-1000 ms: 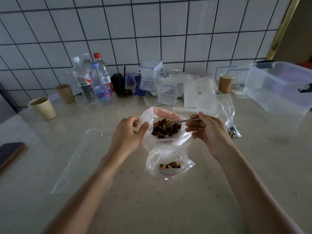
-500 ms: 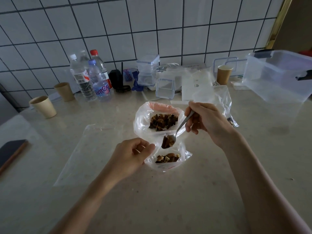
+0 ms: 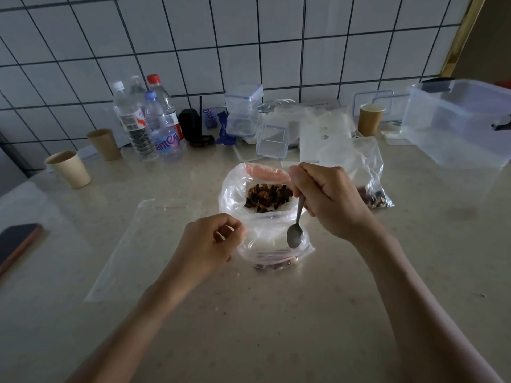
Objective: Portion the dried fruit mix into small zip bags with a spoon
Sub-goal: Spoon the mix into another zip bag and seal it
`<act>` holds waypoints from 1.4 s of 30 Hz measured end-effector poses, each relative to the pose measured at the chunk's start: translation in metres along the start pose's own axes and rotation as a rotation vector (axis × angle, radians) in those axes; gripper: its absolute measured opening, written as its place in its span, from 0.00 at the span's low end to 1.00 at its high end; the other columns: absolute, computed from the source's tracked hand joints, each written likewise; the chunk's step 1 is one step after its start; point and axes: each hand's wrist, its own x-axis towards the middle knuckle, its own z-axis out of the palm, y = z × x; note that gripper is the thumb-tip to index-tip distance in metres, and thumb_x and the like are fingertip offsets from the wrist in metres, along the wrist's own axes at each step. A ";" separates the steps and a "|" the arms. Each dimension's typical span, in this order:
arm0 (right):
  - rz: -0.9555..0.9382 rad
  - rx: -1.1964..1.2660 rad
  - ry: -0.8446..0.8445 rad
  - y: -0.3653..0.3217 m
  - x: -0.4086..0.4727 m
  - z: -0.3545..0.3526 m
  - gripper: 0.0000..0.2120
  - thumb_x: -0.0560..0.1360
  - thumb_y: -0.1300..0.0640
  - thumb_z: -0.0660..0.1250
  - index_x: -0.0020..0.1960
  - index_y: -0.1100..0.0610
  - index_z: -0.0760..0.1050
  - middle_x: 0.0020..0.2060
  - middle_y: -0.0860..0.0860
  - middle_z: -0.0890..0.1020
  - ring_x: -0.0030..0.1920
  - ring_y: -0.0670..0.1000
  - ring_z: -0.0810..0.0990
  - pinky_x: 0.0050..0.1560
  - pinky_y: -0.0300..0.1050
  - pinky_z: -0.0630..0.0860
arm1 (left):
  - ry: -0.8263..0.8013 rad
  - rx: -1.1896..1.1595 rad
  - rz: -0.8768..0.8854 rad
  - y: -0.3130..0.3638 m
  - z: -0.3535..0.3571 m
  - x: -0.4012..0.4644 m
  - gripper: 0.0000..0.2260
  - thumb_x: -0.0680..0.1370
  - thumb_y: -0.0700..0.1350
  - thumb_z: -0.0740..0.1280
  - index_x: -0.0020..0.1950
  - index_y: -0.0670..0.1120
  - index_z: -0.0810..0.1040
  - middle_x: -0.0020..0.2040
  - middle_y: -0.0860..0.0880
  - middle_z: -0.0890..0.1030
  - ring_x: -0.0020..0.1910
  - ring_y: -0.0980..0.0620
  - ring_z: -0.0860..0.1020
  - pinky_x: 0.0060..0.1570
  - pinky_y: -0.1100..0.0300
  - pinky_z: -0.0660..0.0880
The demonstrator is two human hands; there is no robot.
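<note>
Four bottles [image 3: 143, 125], three paper cups [image 3: 69, 169], one spoon [image 3: 296, 230], two hands [image 3: 210, 244].

Dim picture with soft light

The corners look dark, and the wall tiles [image 3: 249, 37] bend at the edges. The counter [image 3: 276, 313] shines a little. Far things look blurry.

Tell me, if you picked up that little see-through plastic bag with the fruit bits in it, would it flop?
Probably floppy: the small clear plastic zip bag looks thin and crinkled, and the left hand pinches its edge to keep it open. Likely light, since only a few dried fruit pieces sit at the bottom. Lifted carelessly it might sag and spill.
</note>
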 end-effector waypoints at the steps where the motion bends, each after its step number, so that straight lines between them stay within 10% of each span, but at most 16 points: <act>1: 0.012 0.026 0.014 0.001 0.000 0.001 0.20 0.87 0.54 0.59 0.36 0.57 0.72 0.24 0.48 0.74 0.24 0.48 0.71 0.29 0.42 0.69 | 0.012 0.022 0.005 -0.001 0.000 0.001 0.06 0.81 0.51 0.71 0.45 0.54 0.84 0.36 0.60 0.84 0.31 0.59 0.82 0.33 0.73 0.72; 15: 0.702 0.624 0.294 0.023 0.006 -0.002 0.18 0.86 0.51 0.60 0.44 0.61 0.80 0.28 0.54 0.78 0.28 0.53 0.76 0.27 0.44 0.71 | 0.109 -0.055 0.054 -0.011 -0.017 0.024 0.12 0.76 0.62 0.72 0.43 0.55 0.82 0.40 0.57 0.84 0.30 0.55 0.82 0.35 0.65 0.75; 22: 0.667 0.478 0.339 0.029 0.006 -0.001 0.19 0.86 0.49 0.60 0.47 0.61 0.81 0.29 0.52 0.79 0.29 0.50 0.79 0.25 0.42 0.73 | 0.132 0.216 -0.168 -0.019 -0.006 0.076 0.34 0.69 0.77 0.66 0.57 0.49 0.75 0.50 0.56 0.78 0.51 0.52 0.79 0.53 0.52 0.77; 31: 0.531 0.253 0.182 0.032 0.006 0.003 0.19 0.87 0.52 0.60 0.45 0.65 0.77 0.30 0.58 0.85 0.29 0.57 0.85 0.25 0.46 0.77 | 0.015 0.106 -0.105 -0.026 0.023 0.084 0.17 0.71 0.60 0.76 0.50 0.50 0.78 0.44 0.52 0.84 0.41 0.52 0.83 0.41 0.52 0.82; 42: 0.677 0.448 0.031 0.032 0.002 0.013 0.12 0.86 0.60 0.62 0.52 0.67 0.80 0.43 0.61 0.88 0.45 0.60 0.89 0.40 0.47 0.86 | -0.016 -0.127 -0.069 -0.018 0.019 0.073 0.24 0.66 0.47 0.82 0.59 0.50 0.79 0.50 0.54 0.85 0.48 0.53 0.84 0.48 0.54 0.84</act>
